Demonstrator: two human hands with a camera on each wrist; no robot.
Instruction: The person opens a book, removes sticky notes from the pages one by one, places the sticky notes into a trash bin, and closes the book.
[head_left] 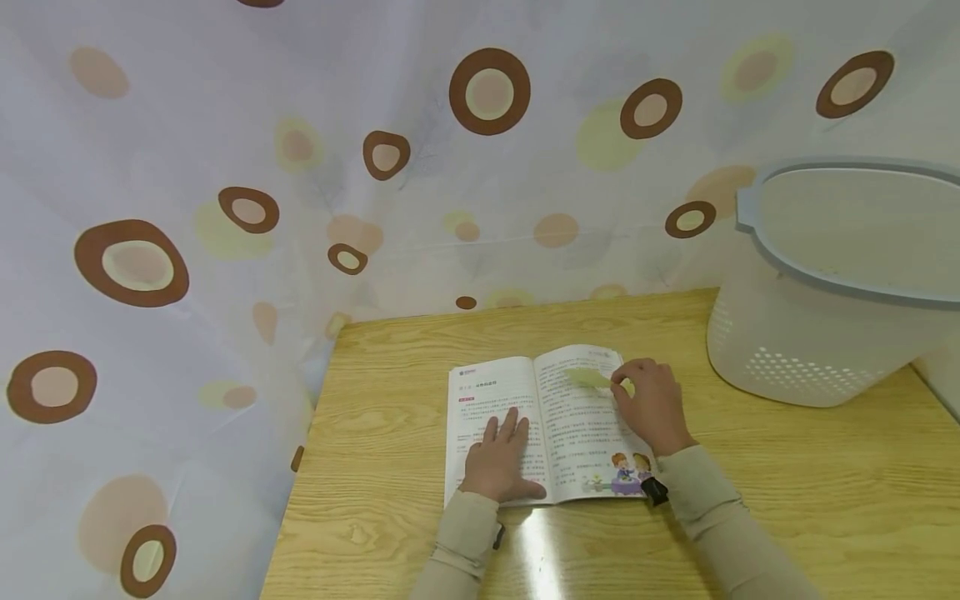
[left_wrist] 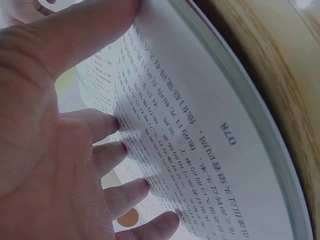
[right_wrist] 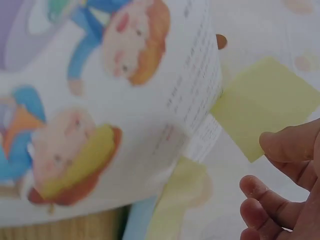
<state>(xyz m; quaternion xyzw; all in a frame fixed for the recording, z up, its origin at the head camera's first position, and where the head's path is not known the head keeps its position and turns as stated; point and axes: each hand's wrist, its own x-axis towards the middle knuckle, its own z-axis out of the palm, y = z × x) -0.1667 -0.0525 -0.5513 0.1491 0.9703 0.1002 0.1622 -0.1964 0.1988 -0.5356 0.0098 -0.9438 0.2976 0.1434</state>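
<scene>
An open book (head_left: pixel 577 433) lies on the wooden table, its right page printed with cartoon children at the bottom. My left hand (head_left: pixel 498 462) rests on the left page with fingers spread, and the left wrist view shows its fingertips against the printed text (left_wrist: pixel 175 125). Near the top of the right page, my right hand (head_left: pixel 654 406) pinches a yellow sticky note (right_wrist: pixel 267 107) by one corner between thumb and index finger. The other fingers of that hand are loosely bent. Another yellow strip (right_wrist: pixel 177 200) shows past the page edge in the right wrist view.
A large white laundry basket (head_left: pixel 810 333) with a pale blue rim stands at the table's right. A spotted curtain (head_left: pixel 420 217) hangs behind the table and along its left side. Bare wood (head_left: pixel 375 450) extends left of the book.
</scene>
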